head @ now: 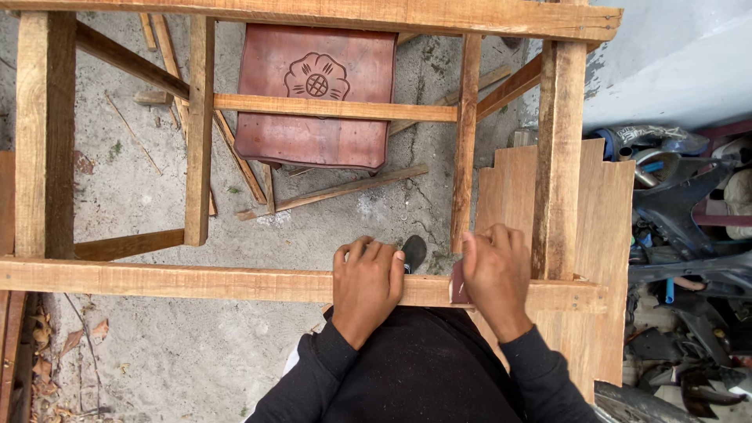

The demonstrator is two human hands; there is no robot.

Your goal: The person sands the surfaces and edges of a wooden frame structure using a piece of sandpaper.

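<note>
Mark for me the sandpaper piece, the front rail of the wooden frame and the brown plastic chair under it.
sandpaper piece (457,283), head view, on its dark edge left of the right hand.
front rail (157,280), head view, on its bare top face, left stretch.
brown plastic chair (313,137), head view, on the seat below the crossbar.

Frame (313,16) fills the view, its near rail (157,280) running left to right just in front of the person. Left hand (366,283) lies on that rail near its middle; right hand (495,274) sits just to its right on the same rail, a small pad (458,288) under its fingers. Between the hands, beyond the rail, a shoe tip (413,252) on the ground. Behind the hands, under the frame's far half, a chair (316,94). Loose slats (337,190) lie on the ground around it. A board (607,235) lies under the frame's right corner. Clutter (681,235) lies beyond the right edge.
</note>
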